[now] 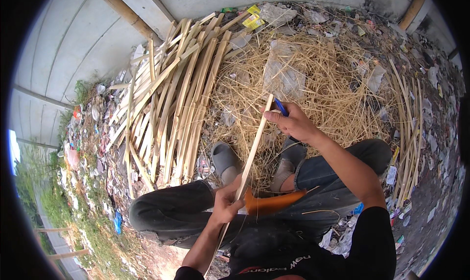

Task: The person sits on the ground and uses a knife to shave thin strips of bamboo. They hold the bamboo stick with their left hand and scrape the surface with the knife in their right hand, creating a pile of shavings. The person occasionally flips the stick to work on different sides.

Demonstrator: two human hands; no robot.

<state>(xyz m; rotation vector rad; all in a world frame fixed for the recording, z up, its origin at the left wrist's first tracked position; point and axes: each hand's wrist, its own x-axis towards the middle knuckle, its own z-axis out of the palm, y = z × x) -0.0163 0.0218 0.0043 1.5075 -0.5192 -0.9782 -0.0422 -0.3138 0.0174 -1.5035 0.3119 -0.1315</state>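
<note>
Pale strip slants between two closed hands

The pale strip [254, 148] is in the air over the ground [342, 226], between the person's knees. Its long axis runs from a far end, just beside the right hand [298, 125], back toward the body and to the left, through the left hand [227, 204] and on past the left forearm. The right hand is thus the nearer one to the far end; from the left grip, that end lies ahead and somewhat right.

The left grip is wrapped around the strip, its forearm short and tucked close to the body. The right grip is curled around a blue tool [281, 107], its fingertips meeting the strip near the tip; whether they also pinch the wood, I cannot tell. The right forearm reaches forward and inward from a bent elbow.

An orange piece [274, 202] lies across the lap, just beside the strip. A heap of strips [191, 104] covers the ground toward its wall-side left corner, loose shavings [333, 79] spread ahead of the grey shoes [225, 156], and thinner strips [406, 133] lie toward the ground's right edge.
</note>
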